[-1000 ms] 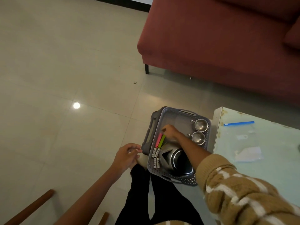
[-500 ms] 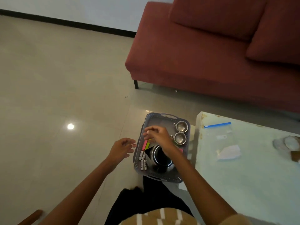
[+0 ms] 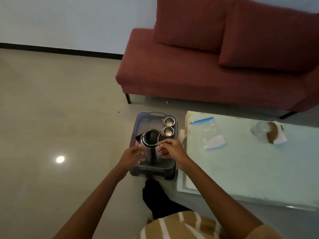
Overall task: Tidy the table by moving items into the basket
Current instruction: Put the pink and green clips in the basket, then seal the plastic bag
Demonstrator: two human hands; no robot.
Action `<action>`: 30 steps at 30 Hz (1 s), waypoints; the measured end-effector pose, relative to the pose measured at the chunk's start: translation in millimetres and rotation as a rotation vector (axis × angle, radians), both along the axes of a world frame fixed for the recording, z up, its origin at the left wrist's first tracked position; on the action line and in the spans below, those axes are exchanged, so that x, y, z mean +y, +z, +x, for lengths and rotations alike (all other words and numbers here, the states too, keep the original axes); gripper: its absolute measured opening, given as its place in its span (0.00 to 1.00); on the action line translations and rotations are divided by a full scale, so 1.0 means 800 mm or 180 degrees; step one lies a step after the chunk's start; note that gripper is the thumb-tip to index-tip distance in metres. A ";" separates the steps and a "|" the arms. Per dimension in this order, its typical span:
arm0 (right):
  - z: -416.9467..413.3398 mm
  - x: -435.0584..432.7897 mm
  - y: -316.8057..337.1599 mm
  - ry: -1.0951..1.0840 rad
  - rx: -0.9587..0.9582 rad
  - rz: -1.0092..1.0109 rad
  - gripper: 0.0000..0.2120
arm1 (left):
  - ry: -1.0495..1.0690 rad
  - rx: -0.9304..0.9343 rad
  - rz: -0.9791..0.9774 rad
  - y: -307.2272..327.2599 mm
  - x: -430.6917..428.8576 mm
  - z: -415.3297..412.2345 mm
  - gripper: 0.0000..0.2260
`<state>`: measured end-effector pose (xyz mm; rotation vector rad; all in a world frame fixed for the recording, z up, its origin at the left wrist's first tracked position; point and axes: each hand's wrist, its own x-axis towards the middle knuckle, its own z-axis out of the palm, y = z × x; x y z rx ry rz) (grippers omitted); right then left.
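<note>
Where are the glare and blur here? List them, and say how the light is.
Head view: dim throughout, colours muted; one round glare spot on the floor; the left hand is blurred beside the kettle; the right hand and the cups look sharper.

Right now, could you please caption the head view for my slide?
Left hand and right hand hold the steel kettle in the grey basket beside two steel cups.
</note>
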<state>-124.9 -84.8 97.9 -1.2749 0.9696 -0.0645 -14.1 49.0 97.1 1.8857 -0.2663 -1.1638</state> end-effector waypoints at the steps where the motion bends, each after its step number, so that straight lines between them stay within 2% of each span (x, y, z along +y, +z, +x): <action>1: -0.022 0.005 0.002 0.0037 0.0035 0.0000 0.08 | 0.0015 0.0079 -0.0007 0.001 0.004 -0.016 0.06; 7: -0.115 -0.004 0.012 -0.0174 0.0231 -0.0076 0.09 | -0.0218 0.0084 -0.0071 0.008 0.005 -0.083 0.06; 16: -0.193 -0.068 0.004 -0.0623 0.0383 0.0022 0.08 | -0.0469 0.0122 -0.0026 0.006 -0.078 -0.162 0.07; 21: -0.251 -0.125 -0.020 -0.0776 0.0464 0.0243 0.07 | -0.0543 0.0086 0.0158 -0.002 -0.147 -0.203 0.08; 30: -0.329 -0.281 -0.114 -0.0848 0.0918 0.0496 0.06 | -0.0321 0.0545 0.0337 -0.043 -0.307 -0.270 0.07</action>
